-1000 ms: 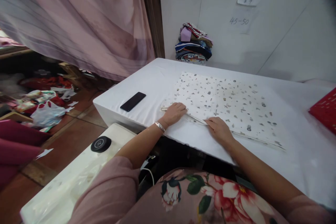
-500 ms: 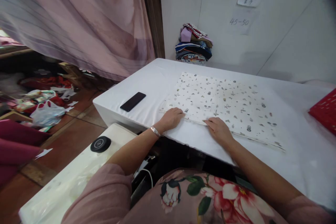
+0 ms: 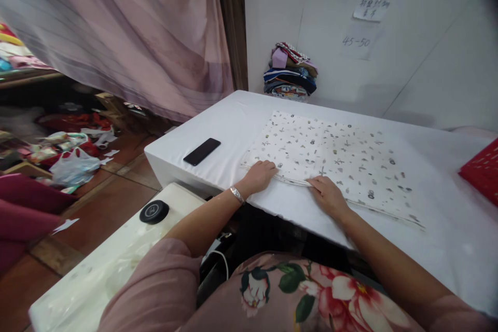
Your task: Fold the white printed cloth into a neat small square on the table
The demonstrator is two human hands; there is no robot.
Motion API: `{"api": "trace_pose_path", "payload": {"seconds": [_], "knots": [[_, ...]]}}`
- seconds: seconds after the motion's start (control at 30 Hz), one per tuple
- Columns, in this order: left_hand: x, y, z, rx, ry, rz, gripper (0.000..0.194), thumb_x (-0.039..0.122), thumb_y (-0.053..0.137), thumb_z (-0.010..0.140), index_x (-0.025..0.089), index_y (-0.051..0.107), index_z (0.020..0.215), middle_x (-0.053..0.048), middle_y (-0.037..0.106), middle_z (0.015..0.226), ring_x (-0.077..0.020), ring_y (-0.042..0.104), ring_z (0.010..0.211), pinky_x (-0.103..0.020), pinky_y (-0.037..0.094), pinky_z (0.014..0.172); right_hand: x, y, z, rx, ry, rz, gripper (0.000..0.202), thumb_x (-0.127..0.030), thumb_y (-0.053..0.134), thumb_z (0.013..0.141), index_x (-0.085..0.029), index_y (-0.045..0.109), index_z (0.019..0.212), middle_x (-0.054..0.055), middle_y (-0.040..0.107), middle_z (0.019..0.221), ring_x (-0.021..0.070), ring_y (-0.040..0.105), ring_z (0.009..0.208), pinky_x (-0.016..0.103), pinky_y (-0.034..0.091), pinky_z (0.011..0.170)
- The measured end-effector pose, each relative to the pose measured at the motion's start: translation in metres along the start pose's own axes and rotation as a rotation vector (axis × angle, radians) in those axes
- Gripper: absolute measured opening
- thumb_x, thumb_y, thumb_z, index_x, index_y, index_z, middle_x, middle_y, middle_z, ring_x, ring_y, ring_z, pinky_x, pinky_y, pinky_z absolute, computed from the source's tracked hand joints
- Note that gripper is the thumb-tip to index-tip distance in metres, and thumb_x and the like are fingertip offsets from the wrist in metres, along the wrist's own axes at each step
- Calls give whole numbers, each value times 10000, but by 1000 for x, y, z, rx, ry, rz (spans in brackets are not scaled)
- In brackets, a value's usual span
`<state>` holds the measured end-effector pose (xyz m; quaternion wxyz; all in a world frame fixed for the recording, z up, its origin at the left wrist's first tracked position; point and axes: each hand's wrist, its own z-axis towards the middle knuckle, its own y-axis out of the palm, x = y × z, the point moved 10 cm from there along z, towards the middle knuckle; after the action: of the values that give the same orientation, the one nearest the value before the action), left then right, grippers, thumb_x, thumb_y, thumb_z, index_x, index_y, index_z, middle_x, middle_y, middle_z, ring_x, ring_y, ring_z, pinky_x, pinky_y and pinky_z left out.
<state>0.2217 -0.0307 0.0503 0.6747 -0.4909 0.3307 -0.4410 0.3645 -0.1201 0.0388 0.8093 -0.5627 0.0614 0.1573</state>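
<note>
A white cloth (image 3: pixel 299 140) with small printed figures lies folded and flat on the white-covered table (image 3: pixel 389 259), its layered edge towards me. My left hand (image 3: pixel 260 175) grips that near edge close to the left corner, fingers on top and the thumb hidden. Further right along the same edge, my right hand (image 3: pixel 327 194) pinches the cloth between thumb and fingers. Between the two hands the layers bow slightly. The far part of the cloth rests flat on the tabletop.
A black phone (image 3: pixel 202 151) lies on the table's left part. Folded clothes (image 3: pixel 291 75) are stacked behind the far edge, by the wall. A red basket (image 3: pixel 482 171) is at the right. Lower left stands a white surface with a black round object (image 3: pixel 154 212).
The view has shifted slightly, so everything appears a little lower and to the right. Both hands keep their hold on the cloth's near edge, with hardly any movement.
</note>
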Motion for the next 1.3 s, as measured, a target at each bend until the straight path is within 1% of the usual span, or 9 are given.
{"api": "trace_pose_path", "payload": {"seconds": [0.17, 0.33, 0.43, 0.57, 0.7, 0.83, 1.0, 1.13, 1.3], "knots": [[-4, 3, 0, 2, -39, -10, 315, 53, 404, 832, 186, 599, 1040, -75, 595, 1048, -199, 521, 970, -342, 386, 779, 1, -2, 1, 23, 12, -4, 314, -234, 399, 907, -218, 629, 1121, 71, 636, 985, 207, 551, 916, 335, 472, 772], [-6, -1, -1, 14, -50, 22, 241, 83, 407, 833, 173, 611, 924, -83, 595, 940, -208, 517, 889, -361, 376, 749, -5, -3, -1, 27, -23, -8, 321, -231, 381, 911, -237, 641, 1101, 73, 632, 974, 213, 552, 894, 352, 473, 755], [-5, -6, -5, 16, -48, 27, 219, 97, 408, 839, 174, 609, 882, -80, 590, 902, -208, 508, 862, -365, 370, 747, -13, -2, -4, 2, -71, -55, 330, -204, 374, 912, -218, 645, 1100, 90, 628, 983, 219, 544, 888, 354, 462, 752], [-3, -5, -10, -3, -48, 10, 214, 114, 409, 854, 177, 612, 874, -67, 595, 907, -198, 509, 862, -350, 378, 737, -22, 4, -3, -56, -99, -172, 314, -155, 396, 896, -185, 650, 1077, 101, 625, 986, 219, 531, 875, 343, 436, 746], [-6, -3, -13, 17, -89, 2, 215, 121, 417, 861, 185, 615, 919, -59, 610, 941, -193, 519, 881, -342, 385, 756, -35, 14, 11, -103, -115, -278, 307, -118, 410, 880, -170, 636, 1081, 102, 623, 1005, 228, 516, 877, 344, 409, 748], [-9, -5, -16, 30, -140, -19, 194, 140, 461, 845, 181, 596, 978, -56, 618, 960, -198, 530, 898, -343, 395, 785, -60, 30, 35, -124, -168, -318, 297, -116, 432, 877, -162, 614, 1107, 108, 614, 1019, 236, 505, 884, 342, 387, 737], [-14, -4, -19, 14, -225, -32, 172, 111, 471, 821, 167, 571, 949, -49, 619, 877, -191, 543, 855, -337, 399, 789, -90, 53, 65, -175, -182, -324, 291, -132, 438, 891, -155, 592, 1137, 105, 599, 1005, 234, 499, 903, 330, 366, 742], [-19, -3, -22, 5, -279, -24, 131, 121, 463, 831, 166, 555, 913, -40, 603, 849, -187, 537, 850, -331, 393, 796, -95, 65, 74, -206, -132, -321, 299, -133, 426, 894, -154, 584, 1147, 98, 585, 1019, 228, 497, 901, 324, 356, 744], [-25, -7, -25, 10, -293, 18, 134, 115, 459, 831, 178, 552, 903, -48, 586, 928, -199, 502, 905, -341, 378, 793, -91, 68, 74, -192, -119, -290, 302, -117, 428, 883, -162, 591, 1133, 95, 581, 1010, 220, 492, 895, 319, 352, 758]]}}
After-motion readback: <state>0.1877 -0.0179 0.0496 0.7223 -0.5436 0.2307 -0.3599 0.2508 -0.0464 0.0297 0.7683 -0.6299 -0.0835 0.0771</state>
